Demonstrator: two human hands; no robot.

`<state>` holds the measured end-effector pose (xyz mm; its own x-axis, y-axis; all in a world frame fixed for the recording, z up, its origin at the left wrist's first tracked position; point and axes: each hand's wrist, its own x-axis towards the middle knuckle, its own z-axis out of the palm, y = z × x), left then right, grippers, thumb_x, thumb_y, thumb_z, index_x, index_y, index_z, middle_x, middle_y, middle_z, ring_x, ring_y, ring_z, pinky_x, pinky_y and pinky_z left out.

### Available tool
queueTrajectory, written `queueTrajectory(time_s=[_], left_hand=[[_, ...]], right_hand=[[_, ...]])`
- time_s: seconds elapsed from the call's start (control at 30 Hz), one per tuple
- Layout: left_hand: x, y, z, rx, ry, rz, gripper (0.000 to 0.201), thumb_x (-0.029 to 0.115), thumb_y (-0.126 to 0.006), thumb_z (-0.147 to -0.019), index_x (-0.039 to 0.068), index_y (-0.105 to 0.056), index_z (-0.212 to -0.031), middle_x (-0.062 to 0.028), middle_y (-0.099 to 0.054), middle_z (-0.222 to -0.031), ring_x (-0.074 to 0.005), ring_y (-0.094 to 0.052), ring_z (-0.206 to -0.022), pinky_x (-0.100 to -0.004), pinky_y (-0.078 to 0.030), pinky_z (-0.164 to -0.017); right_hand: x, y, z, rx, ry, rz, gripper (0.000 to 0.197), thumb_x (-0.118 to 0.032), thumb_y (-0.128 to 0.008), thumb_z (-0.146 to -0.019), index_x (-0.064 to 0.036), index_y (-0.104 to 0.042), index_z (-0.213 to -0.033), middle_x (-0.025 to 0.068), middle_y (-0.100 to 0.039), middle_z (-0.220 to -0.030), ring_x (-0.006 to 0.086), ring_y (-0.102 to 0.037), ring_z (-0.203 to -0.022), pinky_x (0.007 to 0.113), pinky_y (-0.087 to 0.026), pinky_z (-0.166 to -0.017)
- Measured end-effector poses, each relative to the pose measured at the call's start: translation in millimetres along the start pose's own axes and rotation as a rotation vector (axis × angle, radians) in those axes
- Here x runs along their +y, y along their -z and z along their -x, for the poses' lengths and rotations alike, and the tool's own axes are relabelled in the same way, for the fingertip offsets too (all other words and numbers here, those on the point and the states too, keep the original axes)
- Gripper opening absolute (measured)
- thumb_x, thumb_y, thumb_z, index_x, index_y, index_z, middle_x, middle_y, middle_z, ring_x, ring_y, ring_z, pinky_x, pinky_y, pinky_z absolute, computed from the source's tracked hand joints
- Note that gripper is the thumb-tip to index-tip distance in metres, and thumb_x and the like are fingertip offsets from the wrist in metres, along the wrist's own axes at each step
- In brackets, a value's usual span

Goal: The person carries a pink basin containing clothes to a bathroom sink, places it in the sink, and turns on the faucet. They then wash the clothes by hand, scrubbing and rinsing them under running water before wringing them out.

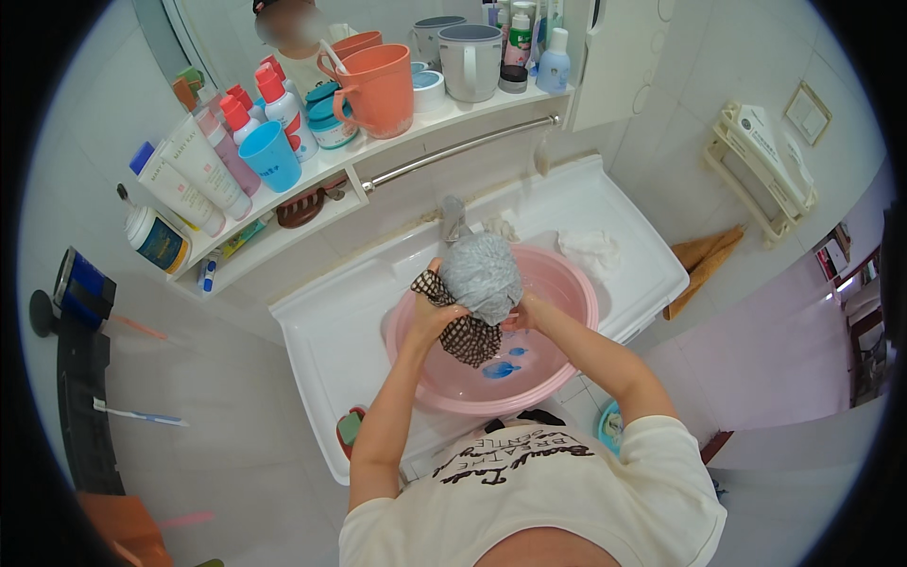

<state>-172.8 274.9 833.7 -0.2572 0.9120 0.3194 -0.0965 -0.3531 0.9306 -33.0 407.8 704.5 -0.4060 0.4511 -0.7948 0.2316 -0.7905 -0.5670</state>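
Over a pink basin (pixel 588 326), I hold a rounded, crumpled light-grey cloth bundle (pixel 483 276) in both hands. A dark brown cloth with a pale check pattern (pixel 472 341) hangs below it and also shows at its left side. My left hand (pixel 440 317) is closed on the checked cloth at the left of the bundle. Tucked against the lower right of the bundle, my right hand (pixel 522 315) has its fingers curled and partly hidden. The basin shows blue printed shapes at its bottom and seems to hold some water.
The basin sits in a white washstand (pixel 326 354) beneath a faucet (pixel 454 217). A white cloth (pixel 588 250) lies to the right, and a green soap bar (pixel 350 428) at the front left. Above, a shelf (pixel 326 175) carries cups, bottles and tubes. An orange-brown towel (pixel 704 269) hangs at right.
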Motion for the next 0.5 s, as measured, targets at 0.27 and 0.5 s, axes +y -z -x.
queueTrajectory(time_s=[0.27,0.5], left_hand=[[30.8,-14.6,1.4,0.004,0.104,0.223,0.064,0.003,-0.069,-0.048,0.002,-0.043,-0.107,-0.0042,-0.049,-0.1,-0.0142,-0.045,-0.097,-0.0262,-0.034,-0.086],[22.9,-3.7,2.3,-0.017,0.046,0.12,0.067,0.002,-0.064,-0.045,0.002,-0.043,-0.108,-0.0045,-0.049,-0.101,-0.0145,-0.044,-0.097,-0.0258,-0.031,-0.088]], right_hand=[[20.5,-8.0,-24.6,-0.21,0.182,-0.131,0.067,-0.054,-0.045,-0.079,-0.0039,-0.037,-0.123,0.0179,-0.044,-0.117,0.0318,-0.047,-0.105,0.048,-0.037,-0.09],[13.2,-21.0,-5.7,-0.396,0.411,-0.358,0.073,-0.057,-0.047,-0.077,-0.0028,-0.036,-0.125,0.0197,-0.042,-0.121,0.0327,-0.045,-0.108,0.048,-0.036,-0.091]])
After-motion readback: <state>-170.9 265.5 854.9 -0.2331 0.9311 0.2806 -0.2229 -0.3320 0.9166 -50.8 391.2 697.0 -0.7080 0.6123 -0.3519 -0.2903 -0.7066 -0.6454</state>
